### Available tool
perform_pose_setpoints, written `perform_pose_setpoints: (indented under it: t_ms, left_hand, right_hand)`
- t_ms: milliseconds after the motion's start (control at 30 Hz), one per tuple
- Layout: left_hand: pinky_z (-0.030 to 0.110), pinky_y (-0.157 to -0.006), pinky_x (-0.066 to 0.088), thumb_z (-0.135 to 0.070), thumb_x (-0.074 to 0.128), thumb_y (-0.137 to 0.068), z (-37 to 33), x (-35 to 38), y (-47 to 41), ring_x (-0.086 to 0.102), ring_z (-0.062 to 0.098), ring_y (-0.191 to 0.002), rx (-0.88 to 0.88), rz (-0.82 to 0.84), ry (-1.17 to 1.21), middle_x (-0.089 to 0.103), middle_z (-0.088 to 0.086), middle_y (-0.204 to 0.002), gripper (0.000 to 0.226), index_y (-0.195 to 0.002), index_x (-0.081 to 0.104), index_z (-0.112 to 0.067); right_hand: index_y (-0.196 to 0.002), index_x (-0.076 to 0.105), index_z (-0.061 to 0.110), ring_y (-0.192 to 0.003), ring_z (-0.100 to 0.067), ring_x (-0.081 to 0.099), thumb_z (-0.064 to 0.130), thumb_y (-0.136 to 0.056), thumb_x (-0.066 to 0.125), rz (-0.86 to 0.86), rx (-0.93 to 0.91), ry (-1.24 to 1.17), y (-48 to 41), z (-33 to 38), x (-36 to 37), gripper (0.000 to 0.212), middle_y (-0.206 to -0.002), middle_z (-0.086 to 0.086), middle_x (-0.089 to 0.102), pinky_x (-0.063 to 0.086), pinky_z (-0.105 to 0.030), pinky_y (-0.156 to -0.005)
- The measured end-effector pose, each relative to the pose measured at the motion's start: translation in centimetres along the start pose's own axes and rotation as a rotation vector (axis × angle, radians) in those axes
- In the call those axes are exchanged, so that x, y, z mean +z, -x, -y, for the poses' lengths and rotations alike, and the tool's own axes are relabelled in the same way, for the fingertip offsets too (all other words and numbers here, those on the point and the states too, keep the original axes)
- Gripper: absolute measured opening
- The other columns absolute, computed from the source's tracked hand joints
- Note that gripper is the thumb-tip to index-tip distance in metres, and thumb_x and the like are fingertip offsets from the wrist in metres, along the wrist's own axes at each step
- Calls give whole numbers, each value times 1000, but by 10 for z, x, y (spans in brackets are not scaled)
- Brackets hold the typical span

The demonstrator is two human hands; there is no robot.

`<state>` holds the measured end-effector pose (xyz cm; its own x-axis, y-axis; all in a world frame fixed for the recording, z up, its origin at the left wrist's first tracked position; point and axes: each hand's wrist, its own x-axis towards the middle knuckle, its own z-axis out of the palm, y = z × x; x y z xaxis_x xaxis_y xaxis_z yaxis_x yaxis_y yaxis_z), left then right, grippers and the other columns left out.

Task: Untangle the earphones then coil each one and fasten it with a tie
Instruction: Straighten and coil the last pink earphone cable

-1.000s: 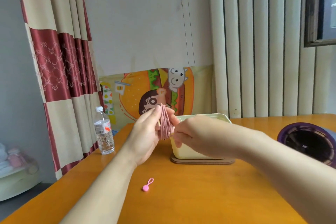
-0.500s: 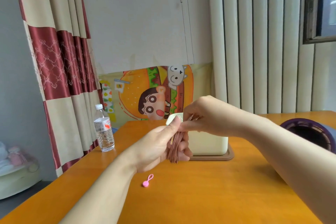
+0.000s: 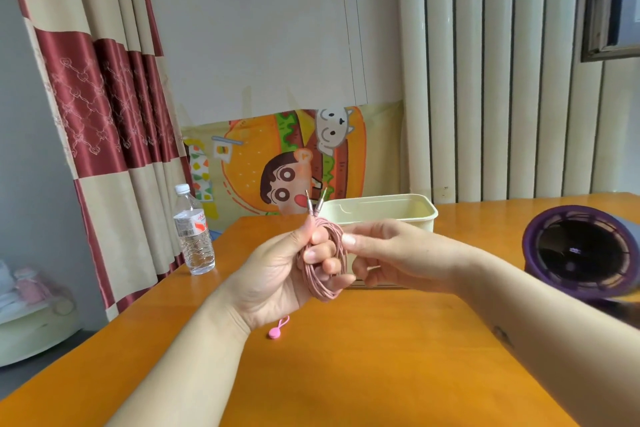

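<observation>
A pink braided cable is wound into a coil above the orange table. Two metal plugs stick up from the top of the coil. My left hand grips the coil, with fingers curled through its loops. My right hand pinches the coil's right side between thumb and fingers. A pink silicone tie with a round head lies on the table just below my left wrist, apart from both hands.
A cream plastic box stands on a brown tray behind my hands. A water bottle stands at the table's left edge. A purple round device lies at the right. Curtains and a cartoon poster fill the back.
The cable went from a hanging bundle in my left hand to a round coil held up with both plugs pointing upward. My right hand dropped from the top to the coil's right side.
</observation>
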<state>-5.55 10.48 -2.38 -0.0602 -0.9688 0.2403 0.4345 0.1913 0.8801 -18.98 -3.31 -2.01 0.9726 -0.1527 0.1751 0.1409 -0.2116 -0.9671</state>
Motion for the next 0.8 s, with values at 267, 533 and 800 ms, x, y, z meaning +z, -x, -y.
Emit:
perform_pose_setpoints:
  t_ms: [267,533,800]
  left_hand:
    - [29,-67,55,-30,74,-78,7,4,3,63,18,-66,29,-71,-41,51,0,-60,26,-71,59,-10]
    - [16,-62,42,-45,40,-85,9,6,1,47,3,-59,52,-420,-917,49,-12,-60,38,-86,53,-10]
    - [20,-52,33,-36,32,-101,18,11,-6,45,8,-57,103,-611,-1438,52,-7,-66,35,-84,52,-13]
  right_hand:
    - [-93,58,-1,-62,-11,44,21,-82,69,-48,26,59,1,5,0,27,-84,-16,48,38,-17,-56]
    - [-71,55,7,-47,-6,43,11,-87,62,-167,30,-47,1,6,4,18,-61,-5,53,38,-13,-46]
    - [-76,65,11,-57,-11,59,18,-78,73,-310,-40,88,-3,1,21,10,-71,-9,66,53,-20,-58]
